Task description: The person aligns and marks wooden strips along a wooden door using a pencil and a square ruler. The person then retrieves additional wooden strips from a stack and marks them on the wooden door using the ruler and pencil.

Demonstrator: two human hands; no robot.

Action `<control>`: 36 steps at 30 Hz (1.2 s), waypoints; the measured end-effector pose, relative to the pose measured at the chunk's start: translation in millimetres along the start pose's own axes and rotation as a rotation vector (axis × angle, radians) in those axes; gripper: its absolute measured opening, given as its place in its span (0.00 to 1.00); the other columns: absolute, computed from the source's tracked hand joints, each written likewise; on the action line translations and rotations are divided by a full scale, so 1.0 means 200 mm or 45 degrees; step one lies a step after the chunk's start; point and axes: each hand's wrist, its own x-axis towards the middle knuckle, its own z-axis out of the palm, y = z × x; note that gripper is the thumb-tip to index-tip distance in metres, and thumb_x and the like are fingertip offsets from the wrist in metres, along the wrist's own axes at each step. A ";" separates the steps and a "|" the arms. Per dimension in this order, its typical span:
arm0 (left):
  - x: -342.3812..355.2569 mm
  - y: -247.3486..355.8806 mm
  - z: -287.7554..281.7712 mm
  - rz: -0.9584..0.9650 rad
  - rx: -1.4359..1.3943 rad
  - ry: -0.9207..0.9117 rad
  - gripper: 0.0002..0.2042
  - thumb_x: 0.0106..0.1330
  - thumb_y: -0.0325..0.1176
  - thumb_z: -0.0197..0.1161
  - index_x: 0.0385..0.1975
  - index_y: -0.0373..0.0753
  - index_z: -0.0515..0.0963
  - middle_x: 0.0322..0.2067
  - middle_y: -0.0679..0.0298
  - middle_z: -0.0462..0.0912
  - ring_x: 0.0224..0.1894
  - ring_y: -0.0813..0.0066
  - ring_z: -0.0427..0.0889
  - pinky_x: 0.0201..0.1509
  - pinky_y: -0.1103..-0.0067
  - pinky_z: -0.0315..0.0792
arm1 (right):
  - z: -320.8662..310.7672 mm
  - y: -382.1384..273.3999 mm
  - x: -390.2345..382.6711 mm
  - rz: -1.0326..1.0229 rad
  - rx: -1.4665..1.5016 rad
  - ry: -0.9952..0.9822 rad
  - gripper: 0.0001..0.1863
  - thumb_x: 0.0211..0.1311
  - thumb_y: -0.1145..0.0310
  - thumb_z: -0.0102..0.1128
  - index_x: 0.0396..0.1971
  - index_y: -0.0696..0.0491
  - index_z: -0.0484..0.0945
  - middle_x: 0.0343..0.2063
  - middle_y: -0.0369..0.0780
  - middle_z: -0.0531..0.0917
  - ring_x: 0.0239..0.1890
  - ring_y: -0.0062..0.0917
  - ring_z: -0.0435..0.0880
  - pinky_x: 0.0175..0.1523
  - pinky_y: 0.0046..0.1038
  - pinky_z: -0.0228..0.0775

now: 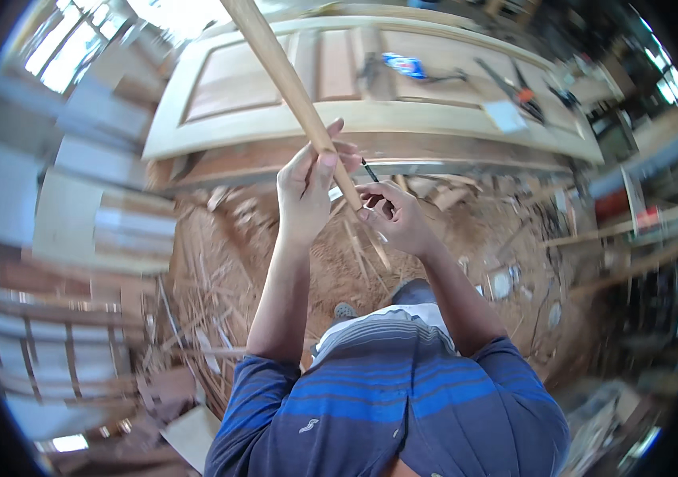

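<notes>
My left hand [305, 187] is closed around a long pale wooden strip [279, 71], which slants from the upper edge down to chest level. My right hand [394, 216] is curled at the strip's lower end, its thumb against the wood, with a dark, thin pencil-like stick [368, 170] rising from its fingers. Beyond both hands, a panelled wooden door [235, 79] lies flat on a bench. On the door are a blue-and-white packet [402, 65], hand tools with black and orange parts [522, 94] and a pale square pad [504, 116].
Boards and sheets [68, 207] are stacked along the left. Shavings and offcuts [219, 238] litter the floor around my feet, beneath the bench's front edge [450, 155]. At the right are timber lengths [609, 234] and blurred clutter.
</notes>
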 end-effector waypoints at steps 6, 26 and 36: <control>-0.05 -0.28 0.93 0.010 0.190 -0.508 0.17 0.83 0.34 0.62 0.61 0.27 0.81 0.47 0.59 0.90 0.48 0.74 0.90 0.52 0.80 0.81 | -0.87 -0.04 -0.48 -0.327 0.065 0.663 0.25 0.71 0.65 0.72 0.65 0.55 0.81 0.49 0.36 0.83 0.48 0.16 0.79 0.45 0.21 0.66; -0.87 -1.38 4.25 -0.386 -0.040 -1.855 0.21 0.74 0.36 0.74 0.60 0.30 0.83 0.46 0.56 0.91 0.46 0.75 0.89 0.54 0.75 0.83 | -3.07 0.39 -2.71 0.195 -0.422 2.047 0.18 0.72 0.68 0.72 0.57 0.58 0.84 0.39 0.37 0.80 0.40 0.16 0.80 0.43 0.21 0.74; -0.71 -2.56 6.08 -0.351 -0.129 -1.591 0.11 0.78 0.33 0.69 0.49 0.31 0.88 0.39 0.64 0.91 0.37 0.81 0.88 0.45 0.81 0.82 | -3.56 0.82 -3.34 0.861 -0.644 2.561 0.13 0.71 0.71 0.72 0.52 0.58 0.87 0.39 0.34 0.83 0.39 0.16 0.81 0.42 0.21 0.71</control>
